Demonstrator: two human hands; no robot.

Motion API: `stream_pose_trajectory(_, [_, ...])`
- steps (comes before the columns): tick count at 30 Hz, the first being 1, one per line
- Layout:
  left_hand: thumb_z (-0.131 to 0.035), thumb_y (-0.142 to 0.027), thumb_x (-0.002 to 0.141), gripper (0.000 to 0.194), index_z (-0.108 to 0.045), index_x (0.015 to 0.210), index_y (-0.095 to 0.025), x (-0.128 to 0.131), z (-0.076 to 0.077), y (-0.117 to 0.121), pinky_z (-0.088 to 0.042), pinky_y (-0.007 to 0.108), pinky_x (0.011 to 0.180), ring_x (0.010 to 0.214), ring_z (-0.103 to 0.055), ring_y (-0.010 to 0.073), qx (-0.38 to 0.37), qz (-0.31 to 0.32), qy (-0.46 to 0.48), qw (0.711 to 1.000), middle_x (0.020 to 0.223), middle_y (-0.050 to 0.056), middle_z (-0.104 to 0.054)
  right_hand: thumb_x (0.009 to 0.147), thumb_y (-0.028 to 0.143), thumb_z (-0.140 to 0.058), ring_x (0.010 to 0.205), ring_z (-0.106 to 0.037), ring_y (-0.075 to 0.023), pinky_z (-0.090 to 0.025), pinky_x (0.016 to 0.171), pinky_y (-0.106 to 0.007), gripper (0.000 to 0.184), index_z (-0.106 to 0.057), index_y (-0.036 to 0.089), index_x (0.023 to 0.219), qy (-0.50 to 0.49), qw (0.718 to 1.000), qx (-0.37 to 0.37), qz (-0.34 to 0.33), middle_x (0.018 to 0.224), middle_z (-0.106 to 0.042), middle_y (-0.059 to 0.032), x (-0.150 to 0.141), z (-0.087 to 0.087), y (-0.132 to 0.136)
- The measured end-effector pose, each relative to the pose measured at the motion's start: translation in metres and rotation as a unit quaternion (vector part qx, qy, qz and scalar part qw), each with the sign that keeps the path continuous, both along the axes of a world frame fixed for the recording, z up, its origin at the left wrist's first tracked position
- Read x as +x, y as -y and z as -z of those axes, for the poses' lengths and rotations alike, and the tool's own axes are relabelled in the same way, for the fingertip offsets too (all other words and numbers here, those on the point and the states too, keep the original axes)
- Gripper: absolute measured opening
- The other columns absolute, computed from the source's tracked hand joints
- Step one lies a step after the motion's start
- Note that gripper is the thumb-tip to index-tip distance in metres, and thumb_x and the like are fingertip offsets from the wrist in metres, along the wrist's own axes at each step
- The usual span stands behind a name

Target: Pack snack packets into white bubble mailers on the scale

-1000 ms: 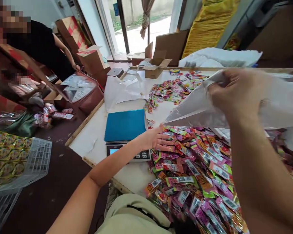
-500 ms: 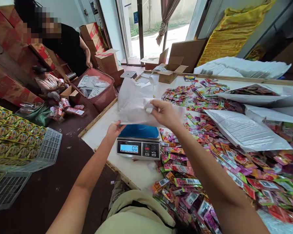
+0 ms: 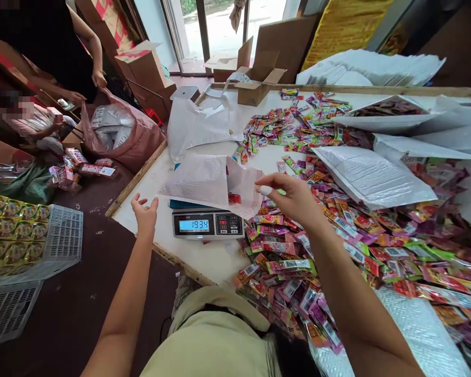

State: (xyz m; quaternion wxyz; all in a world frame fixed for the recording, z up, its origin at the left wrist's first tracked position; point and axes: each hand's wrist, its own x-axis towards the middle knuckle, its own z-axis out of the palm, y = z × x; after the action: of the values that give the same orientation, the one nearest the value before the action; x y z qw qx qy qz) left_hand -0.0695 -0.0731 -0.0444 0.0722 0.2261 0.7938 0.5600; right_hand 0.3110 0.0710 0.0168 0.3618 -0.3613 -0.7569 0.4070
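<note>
A white bubble mailer (image 3: pixel 198 180) lies on the digital scale (image 3: pixel 209 225), whose lit display reads about 1934. Its mouth faces right, with a bit of red packet visible inside. My left hand (image 3: pixel 144 212) is open just left of the mailer, fingers apart and holding nothing. With thumb and forefinger, my right hand (image 3: pixel 292 196) pinches the edge of the mailer's flap. Many small colourful snack packets (image 3: pixel 286 248) are heaped right of the scale. Another white mailer (image 3: pixel 204 123) lies behind it.
Filled mailers (image 3: pixel 377 175) rest on the packets at right; a stack of flat mailers (image 3: pixel 371 68) is behind. An open carton (image 3: pixel 255 91) stands at the back. Left on the floor are a pink sack (image 3: pixel 141 139), a plastic crate (image 3: pixel 66 230) and two people.
The mailer has come down onto the scale, and the display went from zero to about 1934. My left hand let go and moved left; my right hand shifted to the flap edge.
</note>
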Motion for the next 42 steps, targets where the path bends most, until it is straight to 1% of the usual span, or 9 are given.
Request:
stream_pose_trajectory(6, [-0.078, -0.027, 0.075, 0.062, -0.046, 0.129, -0.027, 0.031, -0.012, 0.024, -0.032, 0.018, 0.049, 0.062, -0.045, 0.0057, 0.031, -0.01, 0.06, 0.998, 0.116, 0.006, -0.054, 0.082, 0.043, -0.066, 0.071, -0.062, -0.0164, -0.048, 0.066, -0.029, 0.026, -0.073, 0.019, 0.089, -0.007, 0.993, -0.079, 0.092, 0.082, -0.072, -0.0054, 0.052, 0.047, 0.011])
stream_pose_trajectory(10, [-0.077, -0.029, 0.074, 0.06, -0.047, 0.127, -0.028, 0.046, -0.015, 0.022, -0.03, 0.017, 0.047, 0.058, -0.042, 0.004, 0.035, -0.017, 0.09, 0.995, 0.115, 0.005, -0.054, 0.081, 0.044, -0.066, 0.07, -0.061, -0.0171, -0.048, 0.065, -0.03, 0.025, -0.073, 0.02, 0.086, 0.006, 0.991, -0.104, 0.087, 0.077, -0.07, -0.0045, 0.056, 0.058, 0.013])
stream_pose_trajectory(19, [-0.074, -0.025, 0.074, 0.057, -0.045, 0.124, -0.026, 0.055, -0.024, 0.011, -0.03, 0.019, 0.045, 0.053, -0.042, 0.003, 0.047, 0.002, 0.099, 0.994, 0.112, 0.004, -0.054, 0.086, 0.043, -0.063, 0.068, -0.059, -0.0152, -0.045, 0.062, -0.028, 0.027, -0.073, 0.019, 0.093, -0.003, 0.994, -0.104, 0.023, 0.082, -0.071, -0.0049, 0.03, 0.044, 0.013])
stream_pose_trajectory(24, [-0.077, -0.027, 0.072, 0.059, -0.046, 0.123, -0.026, 0.059, -0.022, 0.01, -0.028, 0.019, 0.047, 0.053, -0.041, 0.0026, 0.042, -0.004, 0.112, 0.993, 0.11, 0.002, -0.054, 0.087, 0.034, -0.059, 0.07, -0.063, -0.0164, -0.049, 0.067, -0.029, 0.023, -0.073, 0.019, 0.095, 0.034, 0.998, -0.045, 0.0, 0.084, -0.074, -0.0059, 0.007, 0.032, 0.009])
stream_pose_trajectory(29, [-0.078, -0.027, 0.07, 0.059, -0.048, 0.121, -0.027, 0.062, -0.023, 0.006, -0.029, 0.019, 0.047, 0.053, -0.042, 0.0031, 0.042, 0.001, 0.127, 0.991, 0.108, 0.002, -0.054, 0.086, 0.018, -0.051, 0.075, -0.068, -0.0204, -0.05, 0.074, -0.032, 0.031, -0.075, 0.019, 0.106, 0.188, 0.982, 0.019, -0.002, 0.083, -0.076, -0.0069, -0.025, 0.025, 0.0])
stream_pose_trajectory(32, [-0.077, -0.027, 0.071, 0.058, -0.048, 0.121, -0.027, 0.064, -0.023, 0.004, -0.028, 0.019, 0.046, 0.053, -0.042, 0.0026, 0.051, 0.008, 0.13, 0.99, 0.109, 0.002, -0.055, 0.089, 0.022, -0.053, 0.084, -0.07, -0.0252, -0.048, 0.074, -0.033, 0.034, -0.075, 0.018, 0.115, 0.322, 0.947, 0.017, -0.002, 0.088, -0.076, -0.0116, -0.044, 0.025, -0.004])
stream_pose_trajectory(35, [-0.077, -0.026, 0.072, 0.057, -0.048, 0.121, -0.026, 0.065, -0.022, 0.003, -0.029, 0.018, 0.045, 0.052, -0.042, 0.0021, 0.057, 0.016, 0.13, 0.99, 0.109, 0.002, -0.055, 0.093, 0.029, -0.052, 0.094, -0.071, -0.0296, -0.047, 0.072, -0.034, 0.034, -0.076, 0.017, 0.113, 0.39, 0.92, 0.014, -0.019, 0.1, -0.076, -0.0176, -0.057, 0.027, -0.004])
stream_pose_trajectory(38, [-0.077, -0.027, 0.072, 0.057, -0.049, 0.121, -0.026, 0.066, -0.02, 0.004, -0.031, 0.017, 0.046, 0.053, -0.043, 0.002, 0.057, 0.022, 0.131, 0.989, 0.109, 0.002, -0.055, 0.096, 0.03, -0.048, 0.093, -0.07, -0.0286, -0.044, 0.07, -0.033, 0.034, -0.076, 0.018, 0.111, 0.39, 0.92, 0.021, -0.028, 0.098, -0.076, -0.0168, -0.058, 0.027, -0.002])
stream_pose_trajectory(42, [-0.078, -0.027, 0.073, 0.057, -0.049, 0.122, -0.025, 0.065, -0.018, 0.005, -0.031, 0.017, 0.046, 0.053, -0.043, 0.0017, 0.058, 0.02, 0.14, 0.988, 0.109, 0.002, -0.056, 0.092, 0.026, -0.051, 0.08, -0.067, -0.0243, -0.036, 0.065, -0.03, 0.029, -0.076, 0.02, 0.105, 0.359, 0.933, 0.019, -0.016, 0.086, -0.074, -0.0112, -0.038, 0.019, 0.002])
